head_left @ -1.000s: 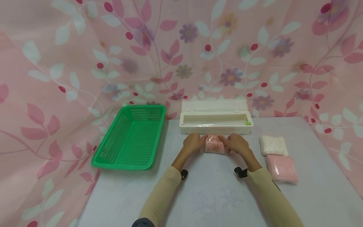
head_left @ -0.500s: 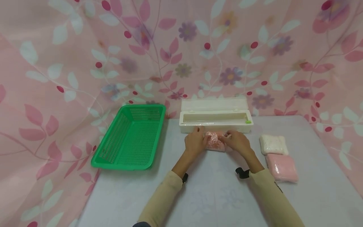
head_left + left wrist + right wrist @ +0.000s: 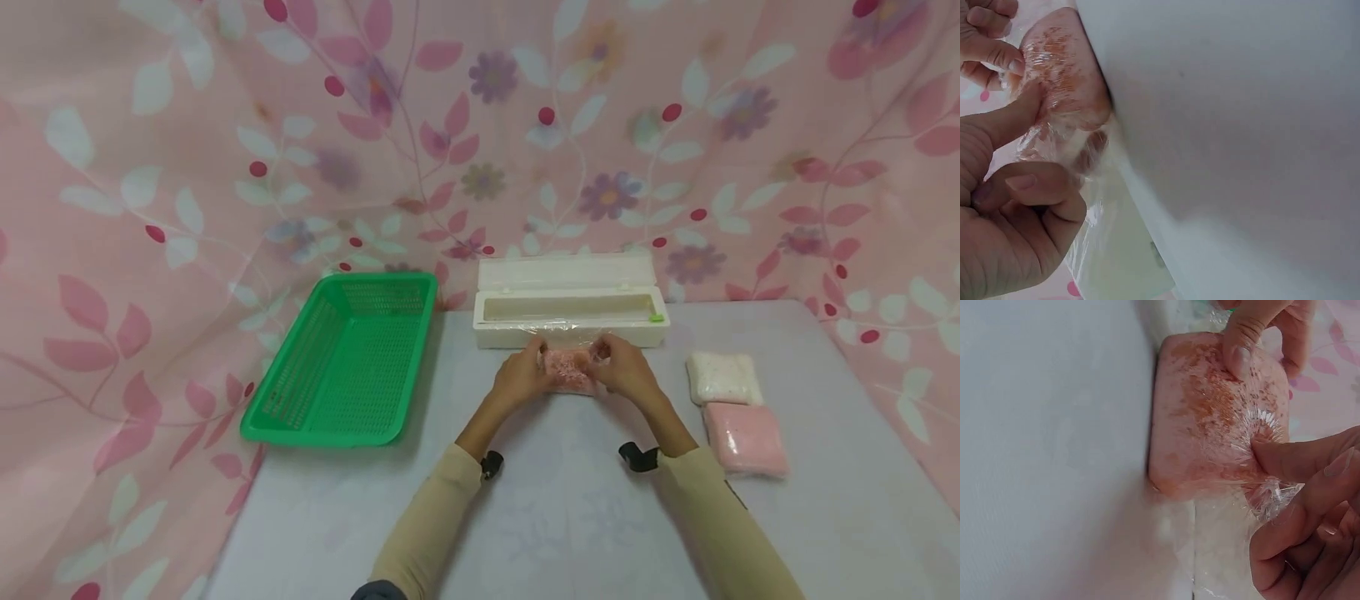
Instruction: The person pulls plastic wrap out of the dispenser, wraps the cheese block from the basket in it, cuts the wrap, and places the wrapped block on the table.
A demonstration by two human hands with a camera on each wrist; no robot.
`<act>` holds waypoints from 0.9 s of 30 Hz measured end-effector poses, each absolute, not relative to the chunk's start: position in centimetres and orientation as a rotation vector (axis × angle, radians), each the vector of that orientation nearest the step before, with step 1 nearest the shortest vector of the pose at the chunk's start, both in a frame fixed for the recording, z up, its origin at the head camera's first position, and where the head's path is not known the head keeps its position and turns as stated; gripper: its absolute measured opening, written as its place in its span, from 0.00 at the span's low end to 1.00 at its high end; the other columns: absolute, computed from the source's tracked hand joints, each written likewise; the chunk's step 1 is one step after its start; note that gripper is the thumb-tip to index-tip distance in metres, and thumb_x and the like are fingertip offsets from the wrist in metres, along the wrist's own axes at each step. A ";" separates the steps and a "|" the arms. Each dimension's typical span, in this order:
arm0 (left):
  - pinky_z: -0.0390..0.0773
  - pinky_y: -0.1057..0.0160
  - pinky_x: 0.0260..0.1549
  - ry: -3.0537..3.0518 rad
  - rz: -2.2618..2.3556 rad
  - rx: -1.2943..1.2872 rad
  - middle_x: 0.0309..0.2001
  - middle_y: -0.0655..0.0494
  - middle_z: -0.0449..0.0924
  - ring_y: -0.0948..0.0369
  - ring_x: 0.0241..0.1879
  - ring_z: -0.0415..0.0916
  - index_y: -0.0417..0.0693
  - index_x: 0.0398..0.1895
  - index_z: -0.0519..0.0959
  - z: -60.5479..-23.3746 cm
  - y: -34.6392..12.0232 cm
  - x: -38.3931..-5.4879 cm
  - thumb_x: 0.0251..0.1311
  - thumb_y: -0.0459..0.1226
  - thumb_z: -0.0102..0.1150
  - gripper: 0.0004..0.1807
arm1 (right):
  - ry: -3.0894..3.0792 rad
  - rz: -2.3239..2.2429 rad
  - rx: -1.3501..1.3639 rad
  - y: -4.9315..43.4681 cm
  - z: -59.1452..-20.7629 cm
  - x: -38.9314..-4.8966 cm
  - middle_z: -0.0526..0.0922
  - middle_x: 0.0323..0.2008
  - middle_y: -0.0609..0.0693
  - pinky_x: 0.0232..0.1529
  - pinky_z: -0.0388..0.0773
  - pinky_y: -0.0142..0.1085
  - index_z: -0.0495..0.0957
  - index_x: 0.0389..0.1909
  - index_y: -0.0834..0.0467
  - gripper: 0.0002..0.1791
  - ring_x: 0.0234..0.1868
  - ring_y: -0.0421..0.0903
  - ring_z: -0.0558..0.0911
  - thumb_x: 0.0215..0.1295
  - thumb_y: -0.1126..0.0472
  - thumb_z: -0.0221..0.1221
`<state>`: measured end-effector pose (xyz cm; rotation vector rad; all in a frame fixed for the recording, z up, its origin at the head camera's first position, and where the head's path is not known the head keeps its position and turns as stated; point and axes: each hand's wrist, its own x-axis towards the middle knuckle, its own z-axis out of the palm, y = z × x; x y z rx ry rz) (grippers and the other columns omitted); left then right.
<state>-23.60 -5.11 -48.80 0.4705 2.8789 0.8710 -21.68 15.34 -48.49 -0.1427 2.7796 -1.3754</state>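
Observation:
In the head view a pink slab with brown specks (image 3: 570, 367), covered in clear plastic wrap, lies on the table before the white box. My left hand (image 3: 521, 375) is at its left side, my right hand (image 3: 624, 367) at its right. Seen from the right wrist, my right thumb (image 3: 1285, 456) presses on the slab's face, with curled fingers beside crumpled plastic wrap (image 3: 1272, 494). The left wrist view shows my left thumb (image 3: 1019, 115) on the slab, the index finger bent near gathered film. Shiny film also stretches between slab and box.
Behind the slab stands a long white plastic wrap dispenser (image 3: 570, 335), lid raised, with a green slider (image 3: 657, 317). A green basket (image 3: 412, 367) is at the left. At the right lie a white wrapped block (image 3: 723, 379) and a pink wrapped block (image 3: 746, 440).
Both hands have shifted from gripping the slab's sides to working at the film along its top edge, fingers raised higher. The slab has moved slightly toward the box.

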 end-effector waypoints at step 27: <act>0.73 0.56 0.22 3.081 0.447 0.384 0.33 0.51 0.79 0.56 0.30 0.77 0.46 0.42 0.78 -46.0 -3.9 -23.5 0.62 0.44 0.63 0.13 | 3.055 -1.366 -0.063 20.5 -48.0 -22.0 0.84 0.46 0.61 0.24 0.75 0.39 0.75 0.58 0.60 0.28 0.27 0.53 0.82 0.62 0.49 0.68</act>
